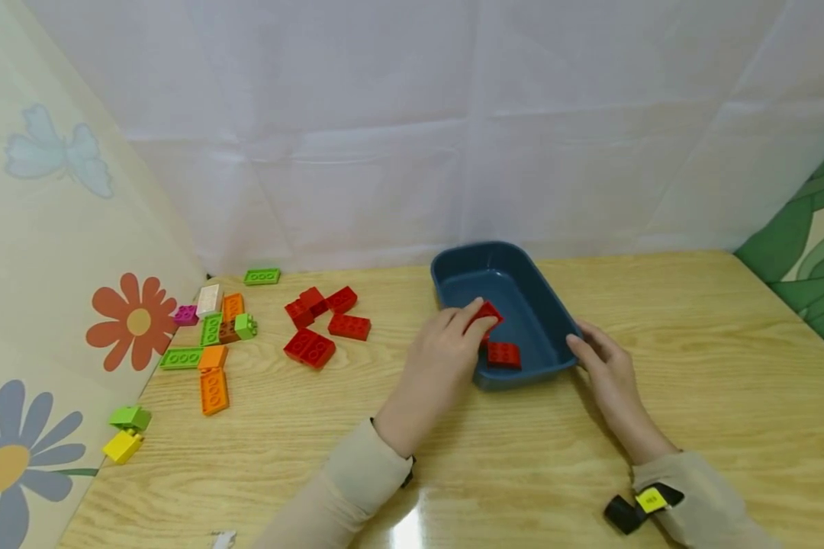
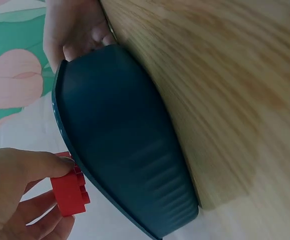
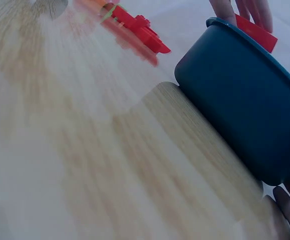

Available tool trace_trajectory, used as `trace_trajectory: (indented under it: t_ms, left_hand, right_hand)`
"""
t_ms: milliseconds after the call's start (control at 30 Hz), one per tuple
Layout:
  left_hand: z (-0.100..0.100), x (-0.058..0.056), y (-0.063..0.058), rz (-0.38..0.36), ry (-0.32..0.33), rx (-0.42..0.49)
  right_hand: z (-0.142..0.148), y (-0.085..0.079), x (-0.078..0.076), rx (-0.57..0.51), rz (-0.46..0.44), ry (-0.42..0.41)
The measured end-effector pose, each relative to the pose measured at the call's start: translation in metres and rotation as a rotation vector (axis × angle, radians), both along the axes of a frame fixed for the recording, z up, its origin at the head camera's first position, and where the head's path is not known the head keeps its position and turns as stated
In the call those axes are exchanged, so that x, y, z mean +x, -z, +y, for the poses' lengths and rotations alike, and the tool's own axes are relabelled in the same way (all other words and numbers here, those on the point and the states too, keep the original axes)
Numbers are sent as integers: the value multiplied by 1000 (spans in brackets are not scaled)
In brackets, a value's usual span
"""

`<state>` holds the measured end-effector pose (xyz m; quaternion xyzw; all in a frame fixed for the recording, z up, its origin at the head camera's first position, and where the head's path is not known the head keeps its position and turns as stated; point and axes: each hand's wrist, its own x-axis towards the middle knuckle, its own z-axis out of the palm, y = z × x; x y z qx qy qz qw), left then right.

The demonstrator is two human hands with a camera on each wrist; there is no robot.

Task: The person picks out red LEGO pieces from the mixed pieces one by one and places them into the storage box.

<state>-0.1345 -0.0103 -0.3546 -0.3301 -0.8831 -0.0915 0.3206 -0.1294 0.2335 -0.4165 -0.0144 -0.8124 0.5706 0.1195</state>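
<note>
My left hand [image 1: 439, 358] pinches a red toy brick [image 1: 489, 311] between thumb and fingers, over the near left part of a dark blue plastic bin [image 1: 525, 286]. In the left wrist view this brick [image 2: 69, 194] is at the bin's rim, studs facing the bin. Inside the bin lies another red brick [image 1: 504, 355]; a bit of red beside it is mostly covered by my left hand. My right hand [image 1: 611, 374] grips the bin's near right corner, thumb over the rim and fingers on the outside, partly hidden in the head view.
Several red bricks [image 1: 349, 326] lie left of the bin. Farther left are orange bricks [image 1: 214, 391], green bricks [image 1: 262, 276], a white brick [image 1: 209, 300] and a yellow brick [image 1: 123, 446]. A white cloth [image 1: 357, 152] hangs behind the wooden table [image 1: 693, 343].
</note>
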Motion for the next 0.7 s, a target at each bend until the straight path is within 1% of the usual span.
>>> trace_trajectory:
  t_ms: [167, 267, 333, 400, 533, 633, 700]
  left_hand:
    - [8, -1, -4, -96, 21, -10]
    - [13, -2, -7, -145, 20, -34]
    - [16, -5, -9, -175, 18, -41]
    - [19, -9, -10, -202, 21, -38]
    - [24, -18, -11, -257, 35, -5]
    - [27, -26, -10, -289, 33, 4]
    - [29, -30, -9, -308, 27, 10]
  right_hand:
    - [1, -1, 0, 6, -1, 9]
    - [2, -1, -1, 30, 4, 13]
    - [2, -1, -1, 20, 5, 6]
    - [2, -1, -1, 3, 9, 1]
    - [2, -1, -2, -67, 21, -7]
    - [1, 0, -1, -116, 27, -17]
    - [1, 1, -1, -128, 24, -19]
